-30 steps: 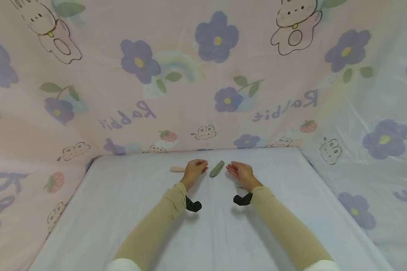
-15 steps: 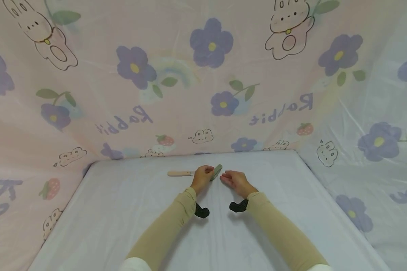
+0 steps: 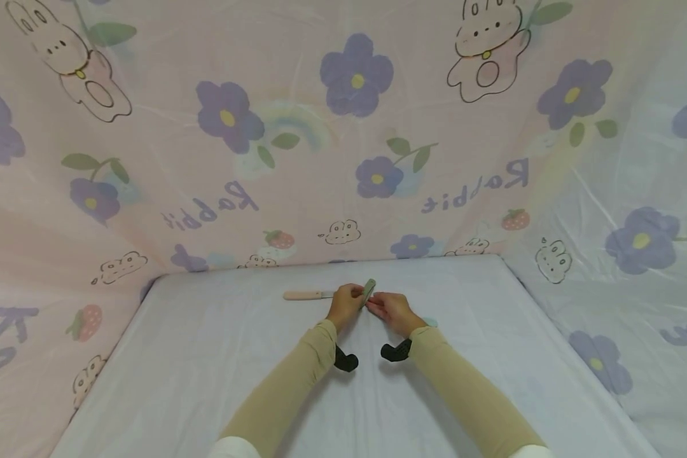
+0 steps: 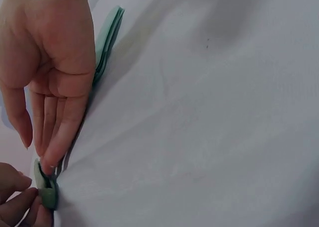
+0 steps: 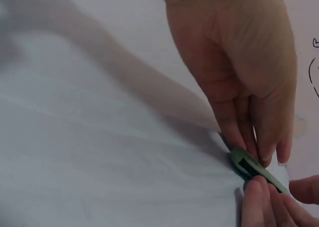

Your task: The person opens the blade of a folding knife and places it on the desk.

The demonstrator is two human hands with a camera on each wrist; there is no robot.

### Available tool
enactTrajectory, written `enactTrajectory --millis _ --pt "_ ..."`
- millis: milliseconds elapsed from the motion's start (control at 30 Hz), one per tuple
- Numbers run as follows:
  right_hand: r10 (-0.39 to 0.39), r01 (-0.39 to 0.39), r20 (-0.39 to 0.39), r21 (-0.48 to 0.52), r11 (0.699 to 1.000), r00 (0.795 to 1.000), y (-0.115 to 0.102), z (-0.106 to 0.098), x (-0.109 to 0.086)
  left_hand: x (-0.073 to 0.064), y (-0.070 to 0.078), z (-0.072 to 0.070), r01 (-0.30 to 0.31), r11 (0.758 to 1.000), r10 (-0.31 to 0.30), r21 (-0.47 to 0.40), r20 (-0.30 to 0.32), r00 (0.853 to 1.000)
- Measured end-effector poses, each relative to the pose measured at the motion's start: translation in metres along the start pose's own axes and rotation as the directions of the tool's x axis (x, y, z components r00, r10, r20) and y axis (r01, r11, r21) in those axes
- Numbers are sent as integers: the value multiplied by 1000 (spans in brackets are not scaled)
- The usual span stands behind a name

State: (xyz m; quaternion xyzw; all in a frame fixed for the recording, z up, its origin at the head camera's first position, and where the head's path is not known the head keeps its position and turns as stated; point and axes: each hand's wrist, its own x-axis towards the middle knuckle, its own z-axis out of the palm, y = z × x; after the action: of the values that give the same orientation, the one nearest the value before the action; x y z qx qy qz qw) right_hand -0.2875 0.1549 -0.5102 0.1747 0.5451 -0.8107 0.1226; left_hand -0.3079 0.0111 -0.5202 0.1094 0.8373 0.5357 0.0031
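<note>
A sage-green folding knife (image 3: 369, 289) stands tilted, between both hands at the far part of the table. My left hand (image 3: 345, 306) pinches it from the left side. From the right, my right hand (image 3: 397, 313) brings thumb and fingertips to its lower end and grips there. The right wrist view shows the long slot in the handle of this green knife (image 5: 249, 165), with fingers of both hands on it. In the left wrist view the green knife (image 4: 48, 189) is partly covered by fingertips. The blade does not show.
A knife with a pale pink handle (image 3: 303, 295) lies left of the hands, its blade partly hidden behind the left hand. Behind the right wrist a pale teal object (image 3: 430, 322) peeks out. A white-covered table (image 3: 217, 343) meets a patterned curtain (image 3: 298, 191) at the back.
The left hand has moved right to the green folding knife, taken hold of it and tilted it up. The right hand has moved left until its fingertips meet it.
</note>
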Motion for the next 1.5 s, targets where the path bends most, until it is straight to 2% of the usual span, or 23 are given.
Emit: enactTrajectory --millis 67,100,233,467,533,700,767,900,1000,1167,1333,1433,1500 --pt "-8 8 5 -33 999 1000 -1 1 -1 -2 1 1 -12 1000 12 3 -25 1000" --pt "-13 13 9 -51 999 1000 -1 1 -2 -5 5 1 12 1000 -12 -1 -38 999" --pt "-30 32 24 -101 994 999 -1 1 -4 -9 6 3 41 999 -43 -28 -76 996" --pt "-42 46 38 -138 989 998 -1 3 -9 -12 5 7 113 988 -119 -101 -53 992" --pt "-57 62 39 -137 989 998 0 2 -9 -13 6 7 131 980 -139 -147 -42 989" --pt "-128 134 47 -173 976 991 3 1 -7 -17 9 4 134 958 -139 -252 1 990" --pt "-163 168 40 -201 965 986 4 1 -7 -20 10 2 118 959 -117 -259 20 993" --pt "-247 243 20 -268 932 969 3 1 -7 -25 14 -3 65 962 -48 -265 69 996" --pt "-306 299 30 -321 899 951 0 3 -10 -29 18 -7 2 972 14 -234 67 998" --pt "-362 364 77 -373 854 929 -3 8 -16 -32 24 -13 -86 983 83 -163 -27 996" --pt "-396 411 131 -445 796 909 -7 14 -22 -33 26 -19 -97 989 83 -108 -131 988" --pt "-418 449 176 -471 760 891 -11 16 -27 -33 27 -25 -111 984 91 -136 -150 985" --pt "-436 481 211 -484 731 875 -15 17 -32 -35 29 -29 -138 973 114 -184 -136 984"
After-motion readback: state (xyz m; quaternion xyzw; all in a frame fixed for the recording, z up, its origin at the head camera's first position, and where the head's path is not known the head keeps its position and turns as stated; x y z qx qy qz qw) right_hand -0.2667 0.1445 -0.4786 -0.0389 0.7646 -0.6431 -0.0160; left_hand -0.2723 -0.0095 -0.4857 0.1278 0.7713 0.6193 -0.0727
